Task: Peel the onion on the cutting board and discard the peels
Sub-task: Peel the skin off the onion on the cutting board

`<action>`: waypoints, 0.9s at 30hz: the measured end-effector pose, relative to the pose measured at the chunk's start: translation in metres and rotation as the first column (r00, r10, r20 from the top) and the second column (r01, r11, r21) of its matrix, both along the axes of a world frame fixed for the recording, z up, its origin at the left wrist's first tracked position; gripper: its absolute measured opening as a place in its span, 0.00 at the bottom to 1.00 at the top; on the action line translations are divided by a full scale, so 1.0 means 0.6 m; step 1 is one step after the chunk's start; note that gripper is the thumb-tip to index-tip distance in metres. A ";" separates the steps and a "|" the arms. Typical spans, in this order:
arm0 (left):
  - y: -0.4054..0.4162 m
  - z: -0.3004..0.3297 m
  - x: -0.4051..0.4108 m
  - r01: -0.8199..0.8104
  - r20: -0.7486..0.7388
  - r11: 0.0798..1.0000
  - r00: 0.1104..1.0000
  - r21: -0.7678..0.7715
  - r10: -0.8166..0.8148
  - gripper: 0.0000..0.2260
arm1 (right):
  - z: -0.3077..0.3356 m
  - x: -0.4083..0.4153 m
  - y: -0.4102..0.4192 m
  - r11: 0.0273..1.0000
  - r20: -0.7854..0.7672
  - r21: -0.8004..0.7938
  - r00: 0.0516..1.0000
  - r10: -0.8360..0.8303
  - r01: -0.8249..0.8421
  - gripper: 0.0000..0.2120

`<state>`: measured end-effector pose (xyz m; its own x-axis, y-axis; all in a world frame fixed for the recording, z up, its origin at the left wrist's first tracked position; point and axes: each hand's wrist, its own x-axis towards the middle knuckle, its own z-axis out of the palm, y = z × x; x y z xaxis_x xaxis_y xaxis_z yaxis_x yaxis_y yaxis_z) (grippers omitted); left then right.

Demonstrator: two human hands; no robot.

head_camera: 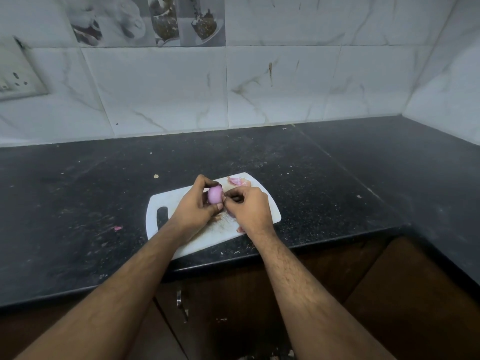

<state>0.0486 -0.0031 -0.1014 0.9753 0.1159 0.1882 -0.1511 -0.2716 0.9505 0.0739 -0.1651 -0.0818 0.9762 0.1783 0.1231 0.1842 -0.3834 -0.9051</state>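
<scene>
Gripping a small purple onion (214,194) with the left hand (197,206), fingers curled over its top and thumb tucked under its lower end, lifted just above the white cutting board (155,203). Pinching at the onion's right side with the right hand (250,206), fingertips (230,197) drawn tight together against the skin; cannot tell whether a strip of peel sits between them, too small and shadowed to make out. Lying beyond the right knuckles, at the board's far corner, a heap of pinkish peels (237,181); more scraps (240,229) showing just below the right wrist, partly hidden by it. Lying well to the left of the left forearm, on the black countertop (78,190), one stray pink fragment (117,228). No readable writing or brand anywhere. Covering much of the board's near half, both forearms. Cut off at the far left edge, a wall socket (15,79)
</scene>
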 end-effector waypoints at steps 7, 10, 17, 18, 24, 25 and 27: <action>0.001 0.001 0.001 0.026 0.004 0.999 1.000 0.046 -0.026 0.22 | 0.005 0.000 -0.002 1.000 -0.048 0.011 0.999 -0.003 0.004 0.06; 0.002 0.001 0.001 0.033 0.014 0.997 0.999 0.071 -0.035 0.22 | 0.005 -0.001 0.000 0.999 -0.021 -0.031 0.999 -0.030 0.029 0.06; -0.008 0.003 -0.003 0.053 0.006 0.997 0.999 0.060 -0.054 0.21 | -0.001 0.006 0.009 0.985 0.066 -0.065 0.986 -0.156 0.161 0.07; -0.009 0.004 -0.004 0.037 0.004 0.998 0.999 0.046 -0.037 0.21 | -0.002 0.006 0.008 0.987 0.063 -0.034 0.986 -0.152 0.154 0.08; -0.010 0.004 -0.009 -0.011 0.032 0.999 0.999 0.037 0.010 0.18 | 0.001 -0.004 0.000 0.997 0.073 -0.016 0.994 -0.080 0.081 0.18; -0.011 0.004 -0.009 -0.023 0.042 0.998 0.999 0.055 0.020 0.19 | 0.002 -0.005 0.000 0.997 0.073 -0.018 0.995 -0.067 0.069 0.17; -0.015 0.005 -0.009 -0.040 0.055 0.997 0.998 0.067 0.036 0.21 | 0.003 -0.005 0.001 0.998 0.078 0.005 0.995 -0.069 0.069 0.12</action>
<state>0.0432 -0.0119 -0.0982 0.9588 0.1381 0.2484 -0.1892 -0.3418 0.9205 0.0709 -0.1644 -0.0797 0.9736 0.1107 0.1996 0.2274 -0.3953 -0.8900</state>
